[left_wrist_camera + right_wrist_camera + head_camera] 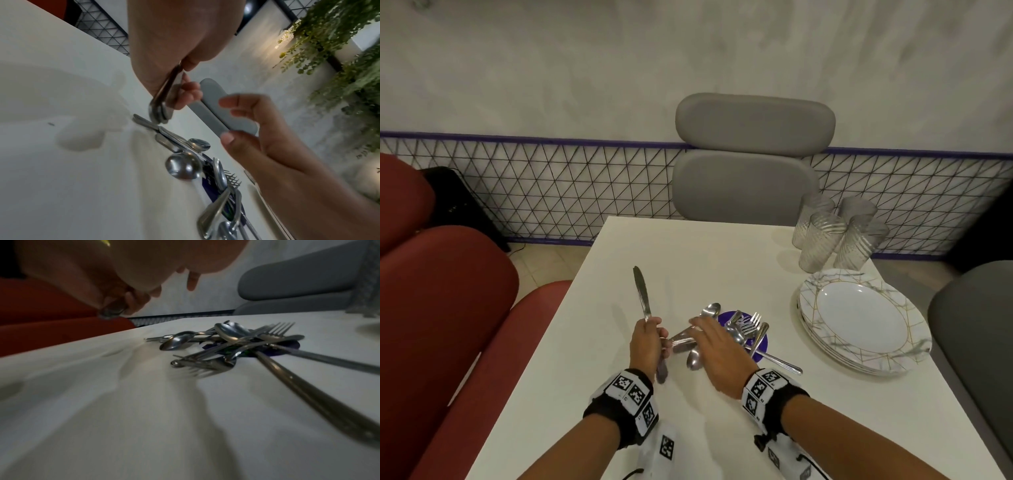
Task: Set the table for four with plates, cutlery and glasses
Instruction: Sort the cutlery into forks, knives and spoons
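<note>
The left hand (645,342) was curled round a knife (642,294), blade pointing up and away toward the far edge of the worktop (688,260), and from the left wrist view it looked like it had more than one handle in there, though I couldn't count them. The right hand (719,356) was flat-ish with relaxed fingers, holding nothing, hovering right over the near-left part of the cutlery pile (736,334). That pile sat about mid-worktop, a messy heap of spoons and forks crossed over each other on top of a small purple round mat (760,346), with one long handle sticking out toward the near right. The right hand covered part of the heap from the head view, so a few pieces under it were hidden. The stack of plates (863,322), white with a marble and gold-line rim, sat by the right edge, and four ribbed clear glasses (835,233) were bunched together at the far right corner just behind the plates. Around it: a grey padded chair (750,157) at the far edge, red seating (441,291) off the left edge, another grey seat (976,329) on the right, and a wire mesh panel (558,192) along the wall. Both wrists had bands with black-and-white square markers; no readable writing anywhere.
</note>
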Tool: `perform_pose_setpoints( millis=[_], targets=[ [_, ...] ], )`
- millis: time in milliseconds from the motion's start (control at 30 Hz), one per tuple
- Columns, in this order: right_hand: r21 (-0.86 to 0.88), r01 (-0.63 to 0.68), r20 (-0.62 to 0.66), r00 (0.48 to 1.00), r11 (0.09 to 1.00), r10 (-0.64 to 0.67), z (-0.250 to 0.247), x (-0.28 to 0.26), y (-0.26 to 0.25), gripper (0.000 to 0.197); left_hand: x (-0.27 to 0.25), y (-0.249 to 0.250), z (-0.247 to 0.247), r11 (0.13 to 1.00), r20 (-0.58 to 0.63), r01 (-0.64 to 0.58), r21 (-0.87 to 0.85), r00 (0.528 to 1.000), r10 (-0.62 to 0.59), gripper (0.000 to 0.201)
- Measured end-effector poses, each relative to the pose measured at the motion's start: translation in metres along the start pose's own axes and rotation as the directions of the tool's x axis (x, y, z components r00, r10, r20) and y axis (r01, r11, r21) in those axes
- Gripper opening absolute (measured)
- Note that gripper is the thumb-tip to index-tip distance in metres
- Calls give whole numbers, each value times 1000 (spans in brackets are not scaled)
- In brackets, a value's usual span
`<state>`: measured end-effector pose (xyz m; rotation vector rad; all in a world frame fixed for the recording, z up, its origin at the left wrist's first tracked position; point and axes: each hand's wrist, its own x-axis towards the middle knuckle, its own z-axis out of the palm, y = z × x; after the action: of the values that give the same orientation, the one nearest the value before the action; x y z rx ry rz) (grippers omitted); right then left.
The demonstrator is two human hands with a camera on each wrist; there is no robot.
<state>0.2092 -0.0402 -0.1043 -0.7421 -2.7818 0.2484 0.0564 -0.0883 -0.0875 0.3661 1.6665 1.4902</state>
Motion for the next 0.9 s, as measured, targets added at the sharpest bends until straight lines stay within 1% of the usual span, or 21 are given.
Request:
perform_pose_setpoints(
  millis=[33,67,100,133,167,200,233,267,300,400,500,567,633,800,900],
  targets=[
    [-29,-98,27,995,995,99,4,2,5,63,3,-1,-3,1000,-19,0,7,1000,0,17],
    [-94,-176,100,978,980,185,7,3,10,65,6,-3,-7,1000,-36,8,5,999,-8,18],
    [-178,-232,203,942,956,266,11,3,13,65,9,-4,-11,1000,-54,27,-7,998,-28,18],
    [-271,-248,288,901,930,324,14,3,14,66,12,-6,-16,999,-68,46,-20,997,-47,19],
    [-345,-234,348,868,909,355,18,2,15,64,14,-7,-19,998,-75,57,-28,995,-59,19],
    [-365,-222,356,864,904,356,22,1,13,61,15,-7,-22,998,-74,60,-31,995,-62,18],
    [-355,-223,333,877,908,346,27,-2,10,58,15,-7,-25,998,-69,59,-31,996,-61,18],
    [-357,-202,291,903,912,314,32,-4,8,56,15,-7,-27,998,-62,59,-32,996,-61,17],
    [-363,-177,296,909,915,293,35,-6,4,56,15,-6,-28,998,-57,59,-29,997,-61,17],
    [-322,-96,248,952,942,181,40,-7,-1,63,14,-6,-28,998,-48,56,-5,997,-56,16],
    [-307,-29,187,978,951,90,34,-8,-4,63,13,-7,-25,998,-41,59,24,997,-58,18],
    [-284,-50,201,973,958,110,32,-9,-5,65,11,-8,-23,997,-25,66,38,998,-65,18],
    [-280,-53,203,973,959,113,35,-13,-4,62,10,-9,-23,997,-4,68,48,998,-68,18],
    [-285,-42,198,975,958,102,30,-23,2,47,7,-11,-25,997,15,64,49,998,-65,18],
    [-307,-58,216,968,950,129,18,-16,3,30,9,-11,-26,996,4,74,42,997,-74,18]
  ],
)
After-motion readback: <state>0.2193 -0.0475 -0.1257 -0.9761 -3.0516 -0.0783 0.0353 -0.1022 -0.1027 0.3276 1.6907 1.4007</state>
